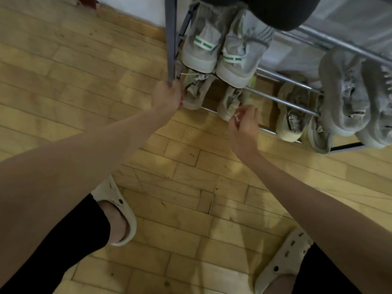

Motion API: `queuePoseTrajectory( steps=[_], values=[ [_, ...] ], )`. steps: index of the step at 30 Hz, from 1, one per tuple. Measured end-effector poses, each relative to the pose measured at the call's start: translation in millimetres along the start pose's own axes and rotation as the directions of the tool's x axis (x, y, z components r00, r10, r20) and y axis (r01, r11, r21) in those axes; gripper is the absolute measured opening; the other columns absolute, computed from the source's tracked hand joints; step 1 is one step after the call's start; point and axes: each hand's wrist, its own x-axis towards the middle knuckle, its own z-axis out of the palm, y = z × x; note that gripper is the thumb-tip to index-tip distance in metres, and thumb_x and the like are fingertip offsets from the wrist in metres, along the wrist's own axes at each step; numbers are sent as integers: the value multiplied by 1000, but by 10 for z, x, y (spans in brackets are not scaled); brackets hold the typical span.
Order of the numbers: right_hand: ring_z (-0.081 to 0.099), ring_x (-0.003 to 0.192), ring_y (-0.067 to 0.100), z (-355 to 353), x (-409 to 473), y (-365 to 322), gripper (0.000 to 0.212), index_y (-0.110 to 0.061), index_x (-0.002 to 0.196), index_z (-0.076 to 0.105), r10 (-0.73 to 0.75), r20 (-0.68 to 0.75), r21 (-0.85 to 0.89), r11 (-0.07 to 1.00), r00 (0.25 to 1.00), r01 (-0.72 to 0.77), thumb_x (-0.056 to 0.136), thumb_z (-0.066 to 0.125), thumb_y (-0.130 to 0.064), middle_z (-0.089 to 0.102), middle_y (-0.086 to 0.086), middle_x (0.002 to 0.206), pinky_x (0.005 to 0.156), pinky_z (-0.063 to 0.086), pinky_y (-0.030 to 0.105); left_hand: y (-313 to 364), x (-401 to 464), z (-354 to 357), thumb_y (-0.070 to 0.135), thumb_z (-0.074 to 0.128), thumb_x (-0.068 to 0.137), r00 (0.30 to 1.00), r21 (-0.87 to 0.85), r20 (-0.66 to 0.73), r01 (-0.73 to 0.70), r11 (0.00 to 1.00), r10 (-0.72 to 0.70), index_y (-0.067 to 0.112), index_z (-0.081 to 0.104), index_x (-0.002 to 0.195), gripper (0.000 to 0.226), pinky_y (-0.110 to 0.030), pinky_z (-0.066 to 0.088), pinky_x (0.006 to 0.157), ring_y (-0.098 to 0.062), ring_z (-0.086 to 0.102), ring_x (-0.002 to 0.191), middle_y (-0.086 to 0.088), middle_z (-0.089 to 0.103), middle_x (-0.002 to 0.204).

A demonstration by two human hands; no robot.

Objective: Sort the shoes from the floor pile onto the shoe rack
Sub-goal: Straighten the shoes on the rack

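Observation:
A metal shoe rack (282, 98) stands against the wall at the top. On its lowest tier sit two beige sneakers, the left one (195, 92) and the right one (230, 100). My left hand (167, 96) grips the heel side of the left beige sneaker, beside the rack's dark corner post (171, 39). My right hand (244, 122) pinches a white lace end at the heel of the right beige sneaker. Above them a white pair with green stripes (218, 54) rests on a higher tier.
A cream chunky sneaker (291, 119) and a grey pair (350, 98) fill the rack's right side. A dark shoe (280, 11) sits on an upper tier. My feet in cream clogs (121, 209) stand on the wooden floor (84, 92) below.

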Motion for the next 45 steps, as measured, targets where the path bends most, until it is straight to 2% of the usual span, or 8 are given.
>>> queuePoseTrajectory(
  steps=[5, 8, 12, 19, 26, 38, 41, 45],
  values=[
    [64, 100, 27, 323, 235, 204, 52, -12, 131, 36, 541, 152, 228, 795, 827, -562, 93, 52, -44, 55, 8, 121, 86, 56, 46, -306, 221, 211, 28, 57, 93, 982, 117, 86, 156, 981, -167, 8, 58, 111, 27, -39, 61, 75, -26, 68, 84, -5, 61, 84],
    [70, 89, 27, 446, 416, 188, 72, -13, 144, 24, 675, 232, 417, 581, 700, -699, 91, 52, -53, 52, 5, 120, 78, 60, 39, -357, 285, 351, 36, 56, 95, 958, -4, 113, 265, 964, -263, 12, 47, 124, 39, -36, 60, 74, -26, 68, 85, -8, 59, 100],
    [64, 64, 18, 556, 595, 189, 57, -11, 136, 29, 737, 221, 556, 444, 639, -703, 96, 50, -45, 56, 10, 114, 48, 57, 22, -429, 396, 478, 36, 62, 92, 958, -122, 92, 281, 952, -271, 16, 47, 109, 30, -39, 61, 73, -23, 67, 76, -9, 64, 100],
    [56, 79, 16, 749, 665, 205, 33, -12, 134, 31, 697, 124, 588, 522, 707, -618, 102, 39, -18, 49, 10, 132, 46, 51, 15, -432, 498, 534, 18, 65, 91, 936, -329, 93, 351, 877, -339, 14, 42, 103, 26, -30, 61, 63, -17, 64, 66, -6, 58, 92],
    [57, 103, 27, 1001, 667, -65, 28, -9, 128, 32, 661, 121, 552, 575, 741, -603, 102, 35, -20, 52, 9, 117, 92, 52, 46, -433, 474, 552, 6, 56, 94, 939, -370, 98, 341, 864, -329, 8, 50, 117, 24, -36, 61, 70, -25, 69, 82, -9, 62, 94],
    [65, 77, 17, 536, 531, 247, 43, -17, 137, 38, 563, 292, 330, 700, 773, -634, 100, 42, -39, 60, 9, 120, 51, 53, 22, -508, 271, 546, 41, 50, 97, 940, -79, 126, 329, 941, -318, 10, 50, 88, 33, -27, 58, 59, -18, 65, 67, -8, 63, 81],
    [60, 63, 12, 280, 379, 525, 40, -12, 137, 41, 601, 268, 320, 682, 753, -658, 101, 41, -30, 62, 12, 112, 47, 50, 19, -570, 75, 721, 27, 36, 103, 912, 54, 192, 358, 932, -362, 3, 54, 114, 32, -27, 55, 57, -18, 63, 68, -8, 62, 82],
    [56, 59, 16, -122, 231, 1038, 13, -11, 109, 46, 655, 183, 342, 657, 733, -672, 99, 43, -19, 63, 18, 103, 50, 45, 25, -496, -178, 1114, 14, 43, 98, 902, 138, 287, 294, 946, -322, 4, 56, 104, 17, -31, 51, 64, -16, 59, 65, -6, 60, 77]
  ],
)
